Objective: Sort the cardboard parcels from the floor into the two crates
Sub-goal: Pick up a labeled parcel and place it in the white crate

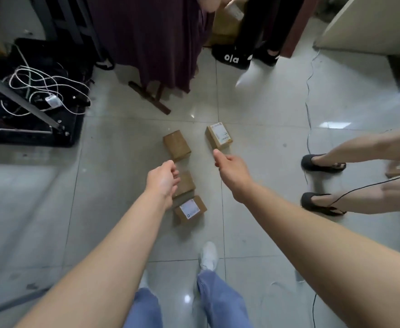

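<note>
1. Head view, hands: both arms are stretched out and down over the tiled floor [113, 143], hands apart.
2. Left hand [163, 178]: fingers loosely curled, holding nothing. It hovers over a plain parcel [186, 185] and partly covers it. Can't tell if it touches.
3. Right hand [229, 168]: seen from the back, thumb forward, other fingers tucked under and out of sight. Can't tell how tightly it's closed. Nothing visible in it. The thumb tip sits just short of the far labelled parcel [219, 136].
4. Parcels: four on the floor, all lying flat. Far plain parcel [176, 144] is left of the far labelled one. Near labelled parcel [189, 209] is just beside the one under the left hand, on the person's side.
5. The person's white shoe [208, 255] and blue jeans [220, 301] are just behind the parcels.
6. Right side: a bystander's bare legs in black shoes [322, 163], near the parcels. A thin black cable [309, 95] runs across the tiles there.
7. Left side: an open black case [59, 129] holding white cables [40, 81], well apart from the parcels.
8. Far end: a dark purple cloth [151, 39] hangs over a wooden foot [149, 97]. Black shoes marked "ola" [232, 59] stand beside it.
</note>
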The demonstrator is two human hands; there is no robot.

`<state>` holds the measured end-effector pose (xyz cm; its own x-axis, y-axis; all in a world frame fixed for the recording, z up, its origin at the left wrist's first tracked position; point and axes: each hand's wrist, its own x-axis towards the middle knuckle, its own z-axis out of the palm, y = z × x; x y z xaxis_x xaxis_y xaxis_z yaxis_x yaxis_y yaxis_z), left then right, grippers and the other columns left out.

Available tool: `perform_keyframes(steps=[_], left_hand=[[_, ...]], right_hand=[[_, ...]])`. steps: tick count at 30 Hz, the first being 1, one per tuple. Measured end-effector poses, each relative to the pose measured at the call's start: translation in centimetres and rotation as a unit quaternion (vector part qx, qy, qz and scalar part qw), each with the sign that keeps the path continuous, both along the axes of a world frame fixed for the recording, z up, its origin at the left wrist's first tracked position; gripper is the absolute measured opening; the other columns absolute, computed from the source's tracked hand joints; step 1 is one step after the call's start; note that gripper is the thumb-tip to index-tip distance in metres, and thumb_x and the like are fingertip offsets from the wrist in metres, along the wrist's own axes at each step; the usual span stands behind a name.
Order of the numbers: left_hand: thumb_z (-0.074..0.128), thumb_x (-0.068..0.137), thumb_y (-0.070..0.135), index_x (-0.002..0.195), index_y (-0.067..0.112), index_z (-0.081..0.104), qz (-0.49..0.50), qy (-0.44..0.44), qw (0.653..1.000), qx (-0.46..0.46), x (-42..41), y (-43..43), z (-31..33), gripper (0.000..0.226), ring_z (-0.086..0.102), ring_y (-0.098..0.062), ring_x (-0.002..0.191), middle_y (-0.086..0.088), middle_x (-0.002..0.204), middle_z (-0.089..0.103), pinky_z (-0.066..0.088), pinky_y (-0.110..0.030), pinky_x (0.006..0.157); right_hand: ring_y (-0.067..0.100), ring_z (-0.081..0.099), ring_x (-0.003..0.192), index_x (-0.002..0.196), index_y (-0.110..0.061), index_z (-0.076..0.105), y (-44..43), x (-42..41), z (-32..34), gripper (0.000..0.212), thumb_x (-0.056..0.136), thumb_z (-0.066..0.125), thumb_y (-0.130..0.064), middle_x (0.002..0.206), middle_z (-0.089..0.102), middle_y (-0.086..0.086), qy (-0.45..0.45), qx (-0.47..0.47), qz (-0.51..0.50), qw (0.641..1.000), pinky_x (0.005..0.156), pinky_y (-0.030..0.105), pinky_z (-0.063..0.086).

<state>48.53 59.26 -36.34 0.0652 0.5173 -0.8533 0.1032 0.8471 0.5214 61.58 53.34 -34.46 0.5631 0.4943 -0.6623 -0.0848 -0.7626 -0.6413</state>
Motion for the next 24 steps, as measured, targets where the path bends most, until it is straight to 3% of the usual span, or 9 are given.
perform_keyframes(steps=[3,7,9,13,15,17,20,22,24], left_hand=[[0.046,0.093,0.020,0.075,0.016,0.049,-0.001,0.027,0.999,-0.029,-0.4,-0.4,-7.3,0.019,0.045,-0.014,0.064,0.000,0.074,0.050,0.033,-0.022,0.057],[0.046,0.095,0.022,0.071,0.018,0.046,-0.001,0.063,0.996,-0.069,-0.7,-2.1,-18.9,0.024,0.038,-0.012,0.053,0.001,0.068,0.044,0.035,-0.017,0.043],[0.046,0.096,0.022,0.071,0.015,0.045,0.003,0.091,0.993,-0.080,-0.8,-2.9,-23.9,0.026,0.041,-0.012,0.045,0.000,0.066,0.043,0.032,-0.011,0.034],[0.046,0.098,0.019,0.072,0.012,0.044,0.010,0.113,0.989,-0.094,-0.8,-4.6,-33.3,0.027,0.038,-0.004,0.022,-0.005,0.062,0.038,0.023,-0.009,0.025],[0.048,0.098,0.023,0.096,0.008,0.052,0.008,0.127,0.986,-0.103,-0.8,-5.2,-37.2,0.016,0.044,-0.010,0.043,-0.007,0.075,0.046,0.031,-0.015,0.031],[0.049,0.097,0.028,0.118,0.010,0.050,0.007,0.140,0.984,-0.113,-1.2,-5.6,-41.2,0.027,0.040,-0.011,0.057,-0.004,0.092,0.050,0.032,-0.022,0.043],[0.049,0.097,0.032,0.102,0.014,0.053,0.014,0.117,0.982,-0.144,-1.4,-6.1,-46.1,0.019,0.041,-0.015,0.056,-0.002,0.073,0.049,0.037,-0.025,0.050],[0.050,0.097,0.034,0.091,0.013,0.055,0.038,0.073,0.982,-0.169,-1.3,-6.3,-48.2,0.022,0.051,-0.019,0.062,-0.003,0.075,0.056,0.054,-0.033,0.073],[0.049,0.097,0.035,0.084,0.014,0.054,0.044,0.049,0.982,-0.178,-1.3,-6.3,-48.9,0.025,0.058,-0.019,0.067,-0.003,0.079,0.063,0.053,-0.035,0.081]], right_hand=[[0.041,0.056,0.110,0.123,0.017,0.046,-0.4,-0.2,-7.0,0.058,0.098,0.045,-0.035,0.124,0.054,0.032,0.008,-0.036,0.012,0.999,0.098,0.050,0.041],[0.026,0.049,0.076,0.105,0.019,0.054,-1.1,0.0,-17.6,0.058,0.097,0.044,-0.038,0.083,0.047,0.019,0.016,-0.091,0.030,0.995,0.070,0.032,0.039],[0.017,0.035,0.065,0.079,0.005,0.047,-1.6,-0.1,-23.3,0.048,0.097,0.044,-0.039,0.075,0.036,0.007,0.021,-0.116,0.030,0.993,0.059,0.030,0.028],[0.022,0.039,0.065,0.070,0.002,0.042,-2.4,0.1,-33.7,0.048,0.097,0.044,-0.038,0.074,0.039,0.014,0.007,-0.150,0.057,0.987,0.058,0.032,0.030],[0.035,0.053,0.079,0.094,0.014,0.057,-2.6,0.0,-38.0,0.055,0.098,0.042,-0.039,0.086,0.051,0.028,-0.002,-0.160,0.076,0.984,0.069,0.037,0.043],[0.036,0.059,0.100,0.114,0.013,0.057,-2.8,-0.1,-42.0,0.058,0.099,0.041,-0.040,0.108,0.062,0.025,-0.009,-0.170,0.091,0.981,0.083,0.040,0.046],[0.031,0.057,0.099,0.117,0.002,0.059,-2.9,-0.3,-46.6,0.055,0.098,0.039,-0.045,0.113,0.060,0.019,0.020,-0.194,0.102,0.976,0.081,0.036,0.043],[0.027,0.052,0.101,0.124,0.000,0.055,-3.1,-0.6,-48.4,0.061,0.097,0.036,-0.051,0.118,0.057,0.013,0.049,-0.210,0.112,0.970,0.084,0.032,0.038],[0.028,0.050,0.113,0.131,-0.002,0.051,-3.2,-0.9,-49.0,0.065,0.097,0.033,-0.055,0.127,0.053,0.012,0.066,-0.217,0.124,0.966,0.091,0.033,0.035]])
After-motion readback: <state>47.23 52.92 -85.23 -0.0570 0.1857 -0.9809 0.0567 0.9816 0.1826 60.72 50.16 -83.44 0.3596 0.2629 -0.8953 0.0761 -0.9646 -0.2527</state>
